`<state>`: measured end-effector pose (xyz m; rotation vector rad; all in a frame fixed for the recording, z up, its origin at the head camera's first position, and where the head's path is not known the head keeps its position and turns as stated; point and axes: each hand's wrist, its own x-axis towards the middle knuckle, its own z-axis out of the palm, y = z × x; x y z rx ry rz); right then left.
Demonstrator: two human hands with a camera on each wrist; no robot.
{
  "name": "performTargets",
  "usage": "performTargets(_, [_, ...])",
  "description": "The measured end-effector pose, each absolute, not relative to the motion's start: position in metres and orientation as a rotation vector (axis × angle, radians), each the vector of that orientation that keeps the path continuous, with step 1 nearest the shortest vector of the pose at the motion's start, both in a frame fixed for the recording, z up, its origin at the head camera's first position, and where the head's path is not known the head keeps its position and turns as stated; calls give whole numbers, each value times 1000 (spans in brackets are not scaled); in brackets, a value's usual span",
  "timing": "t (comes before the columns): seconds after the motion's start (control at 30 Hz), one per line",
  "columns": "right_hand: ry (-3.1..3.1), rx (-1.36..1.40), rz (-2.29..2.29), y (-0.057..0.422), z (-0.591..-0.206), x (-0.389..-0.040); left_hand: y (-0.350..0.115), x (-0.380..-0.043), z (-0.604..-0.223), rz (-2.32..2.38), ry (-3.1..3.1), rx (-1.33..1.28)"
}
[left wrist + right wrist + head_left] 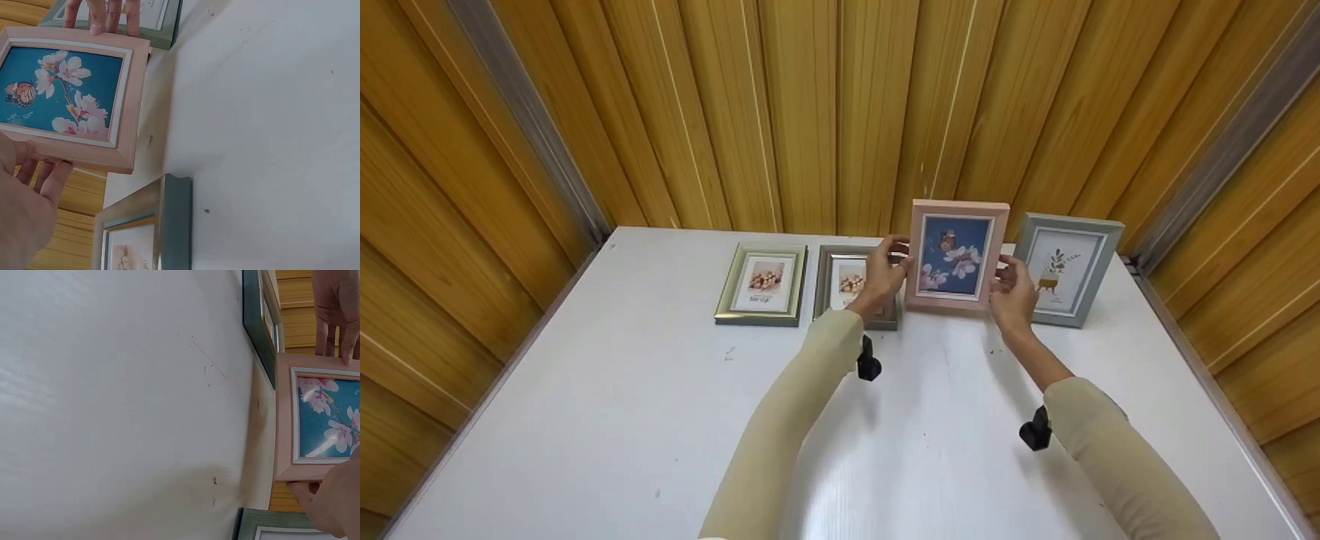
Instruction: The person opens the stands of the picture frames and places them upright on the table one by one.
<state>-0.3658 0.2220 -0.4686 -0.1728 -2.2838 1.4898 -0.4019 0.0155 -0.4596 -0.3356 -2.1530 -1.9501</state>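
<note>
A pink picture frame with a blue picture of blossoms and a butterfly is held upright between both hands, over the back of the white table. The left hand grips its left side, thumb in front and fingers toward the back. On the opposite side, the right hand holds the frame's edge the same way. In the left wrist view the pink frame shows both hands on its long sides. Its lower edge shows a gap above the table in the right wrist view, where the pink frame appears sideways.
A grey-green frame with a plant picture stands right of the pink one. To the left stand a dark silver frame, partly hidden by the left hand, and a gold-green frame. Yellow corrugated wall panels rise behind the white table.
</note>
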Motion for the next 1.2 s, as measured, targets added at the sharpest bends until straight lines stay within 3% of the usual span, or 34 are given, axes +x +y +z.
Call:
performTargets(0.5, [-2349,-204,1572,225,-485,-359,29,-401,-477,-1839,-2185,-245])
performTargets(1.2, [-2311,-324,1484,224,-469,-360,19,-398,-474,-1865,-2254,-180])
